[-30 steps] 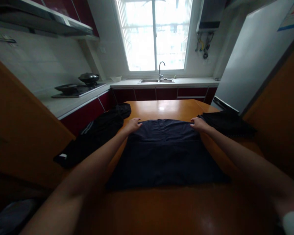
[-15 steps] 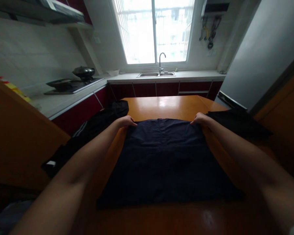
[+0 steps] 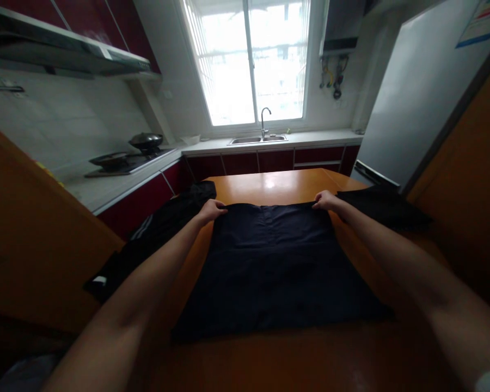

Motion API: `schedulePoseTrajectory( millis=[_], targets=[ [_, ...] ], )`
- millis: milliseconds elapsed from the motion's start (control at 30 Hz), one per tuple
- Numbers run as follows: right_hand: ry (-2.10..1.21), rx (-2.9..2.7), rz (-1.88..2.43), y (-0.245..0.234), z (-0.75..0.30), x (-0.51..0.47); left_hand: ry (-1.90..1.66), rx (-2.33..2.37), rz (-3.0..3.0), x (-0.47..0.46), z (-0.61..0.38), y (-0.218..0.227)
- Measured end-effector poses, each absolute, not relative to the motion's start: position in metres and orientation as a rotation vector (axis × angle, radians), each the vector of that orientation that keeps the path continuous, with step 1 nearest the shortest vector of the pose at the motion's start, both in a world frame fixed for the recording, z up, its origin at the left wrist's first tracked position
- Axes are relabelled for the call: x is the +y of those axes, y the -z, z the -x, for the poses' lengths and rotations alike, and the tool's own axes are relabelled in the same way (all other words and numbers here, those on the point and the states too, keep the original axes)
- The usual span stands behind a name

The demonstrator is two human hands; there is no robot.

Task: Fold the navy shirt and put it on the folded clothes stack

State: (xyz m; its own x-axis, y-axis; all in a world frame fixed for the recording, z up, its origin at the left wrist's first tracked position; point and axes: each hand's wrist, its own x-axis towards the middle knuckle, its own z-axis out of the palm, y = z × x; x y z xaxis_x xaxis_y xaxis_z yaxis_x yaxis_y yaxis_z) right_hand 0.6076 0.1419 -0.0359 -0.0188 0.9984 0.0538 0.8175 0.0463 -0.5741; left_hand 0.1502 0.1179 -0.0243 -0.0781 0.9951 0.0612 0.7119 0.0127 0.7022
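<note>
A dark navy garment lies spread flat on an orange wooden table. My left hand pinches the garment's far left corner with curled fingers. At the far right corner my right hand grips the same edge, fingers closed on the cloth. That far edge looks slightly raised off the table between the two hands. Both forearms reach out over the sides of the garment.
A black garment with white stripes hangs off the table's left side. Another black cloth lies at the right. Behind are a counter with a sink, a stove with a wok, a window and a grey fridge.
Both hands have closed from resting on the far edge to pinching its corners, and the edge has lifted a little. The view shifted as my head moved.
</note>
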Motion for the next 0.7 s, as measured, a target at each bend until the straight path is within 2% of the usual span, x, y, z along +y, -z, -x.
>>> schedulePoseTrajectory(
  millis=[133,267,433,533,700],
  targets=[
    [-0.539,-1.889,1.732,0.010,-0.617,0.116,-0.923,1.774,-1.814,0.096,-0.147,0.000],
    [-0.502,-1.987,1.470,-0.011,-0.637,0.067,-1.012,1.674,-1.982,0.048,-0.144,-0.026],
    [-0.465,-2.107,1.229,-0.002,-0.664,-0.020,-1.060,1.556,-2.255,-0.046,-0.139,-0.041],
    [-0.462,-2.184,1.104,0.025,-0.675,-0.069,-1.010,1.476,-2.349,-0.100,-0.134,-0.025],
    [-0.414,-2.340,1.072,0.074,-0.682,-0.115,-0.822,1.440,-2.380,-0.154,-0.118,0.034]
  ],
)
